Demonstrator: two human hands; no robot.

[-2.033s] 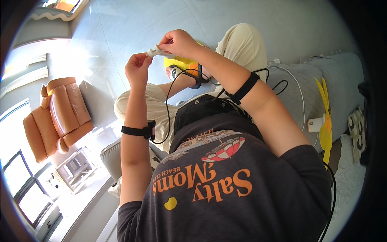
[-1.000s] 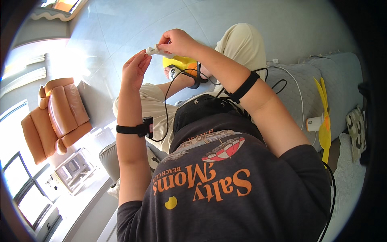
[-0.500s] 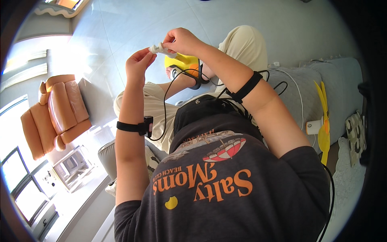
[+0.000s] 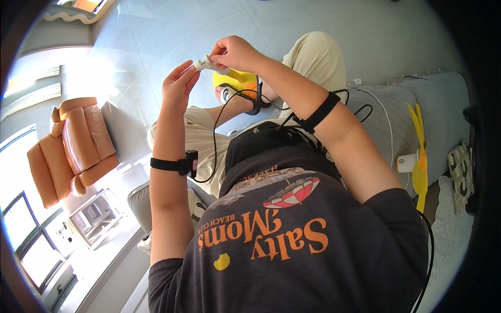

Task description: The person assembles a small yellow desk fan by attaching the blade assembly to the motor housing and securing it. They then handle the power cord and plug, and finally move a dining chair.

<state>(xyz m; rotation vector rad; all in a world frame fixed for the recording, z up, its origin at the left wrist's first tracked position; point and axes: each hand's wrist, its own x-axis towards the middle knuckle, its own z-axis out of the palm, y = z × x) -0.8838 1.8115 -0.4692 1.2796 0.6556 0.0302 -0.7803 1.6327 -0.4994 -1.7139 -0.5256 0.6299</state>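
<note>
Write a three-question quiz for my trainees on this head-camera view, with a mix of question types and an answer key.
1. Multiple choice. What colour is the small plastic part held in the fingers of the right hand?
A) red
B) white
C) green

2. True or false? A brown armchair stands on the person's left.

3. Fill the gap. A black strap goes around the person's left ____.

Key: 1. B; 2. True; 3. forearm.
</note>
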